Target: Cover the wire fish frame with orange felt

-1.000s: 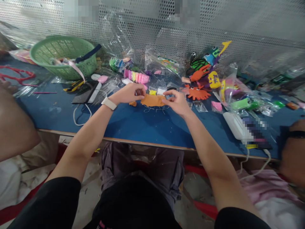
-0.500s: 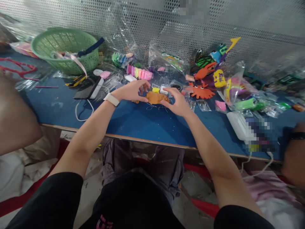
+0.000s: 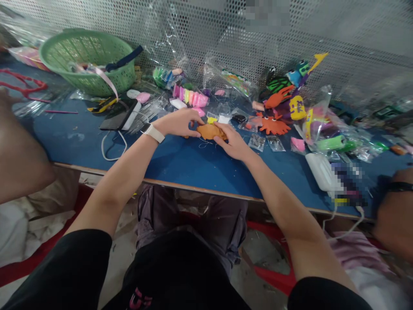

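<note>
An orange-brown lump of clay (image 3: 208, 131) lies on the blue table between my two hands. My left hand (image 3: 183, 122), with a white watch on its wrist, has its fingers curled round the lump's left end. On the right end, the fingers and thumb of my right hand (image 3: 231, 141) close over the lump. Just behind it are a yellow piece (image 3: 212, 120) and a white piece (image 3: 224, 119). Thin pale threads show in front of the lump.
A green basket (image 3: 87, 86) and a phone (image 3: 116, 118) with a white cable are at left. Wrapped clay sticks (image 3: 190, 96) lie behind my hands. An orange crab figure (image 3: 273, 125), plastic bags and a white device (image 3: 321, 172) are at right. Other people's arms show at both sides.
My right hand has moved left and closed over the right end of the lump. The lump looks shorter and more covered. My left hand has barely moved.
</note>
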The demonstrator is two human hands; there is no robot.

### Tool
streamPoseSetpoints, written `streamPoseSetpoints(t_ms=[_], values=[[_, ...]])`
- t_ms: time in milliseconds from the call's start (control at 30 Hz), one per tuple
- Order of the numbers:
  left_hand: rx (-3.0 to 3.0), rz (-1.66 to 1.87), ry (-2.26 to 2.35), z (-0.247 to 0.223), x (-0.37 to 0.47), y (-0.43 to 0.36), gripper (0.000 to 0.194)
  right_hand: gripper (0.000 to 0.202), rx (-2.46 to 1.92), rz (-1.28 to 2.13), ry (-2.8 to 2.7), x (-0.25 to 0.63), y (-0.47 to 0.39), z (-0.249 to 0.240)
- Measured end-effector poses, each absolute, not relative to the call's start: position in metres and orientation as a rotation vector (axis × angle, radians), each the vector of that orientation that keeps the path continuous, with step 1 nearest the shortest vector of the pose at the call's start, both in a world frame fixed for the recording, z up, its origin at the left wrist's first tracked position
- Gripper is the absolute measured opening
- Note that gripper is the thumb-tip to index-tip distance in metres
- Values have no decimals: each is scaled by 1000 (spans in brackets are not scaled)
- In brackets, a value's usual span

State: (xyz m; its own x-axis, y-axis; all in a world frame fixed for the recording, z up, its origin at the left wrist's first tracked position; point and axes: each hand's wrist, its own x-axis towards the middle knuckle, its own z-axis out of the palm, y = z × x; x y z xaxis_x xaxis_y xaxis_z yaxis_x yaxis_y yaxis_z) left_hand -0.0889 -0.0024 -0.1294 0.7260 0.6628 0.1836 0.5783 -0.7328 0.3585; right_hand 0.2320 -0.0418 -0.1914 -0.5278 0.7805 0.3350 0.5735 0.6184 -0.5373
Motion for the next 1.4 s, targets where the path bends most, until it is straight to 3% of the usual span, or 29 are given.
streamPoseSetpoints(t_ms=[167, 367, 667, 867, 1400], values=[[2655, 436, 1055, -136, -64, -21, 97, 93, -1092, 484, -2301, 229, -42, -194], [2645, 467, 1168, -158, -25, -38, 83, 115, -1114, 494, -2332, 233, -36, -203], [2642, 349, 1181, -153, -27, -38, 79, 127, -1137, 497, -2388, 238, -36, -205], [2600, 469, 1074, -164, -31, -27, 80, 99, -1081, 540, -2277, 247, -30, -194], [2606, 465, 1059, -162, -35, -26, 78, 112, -1082, 499, -2355, 248, -27, -194]])
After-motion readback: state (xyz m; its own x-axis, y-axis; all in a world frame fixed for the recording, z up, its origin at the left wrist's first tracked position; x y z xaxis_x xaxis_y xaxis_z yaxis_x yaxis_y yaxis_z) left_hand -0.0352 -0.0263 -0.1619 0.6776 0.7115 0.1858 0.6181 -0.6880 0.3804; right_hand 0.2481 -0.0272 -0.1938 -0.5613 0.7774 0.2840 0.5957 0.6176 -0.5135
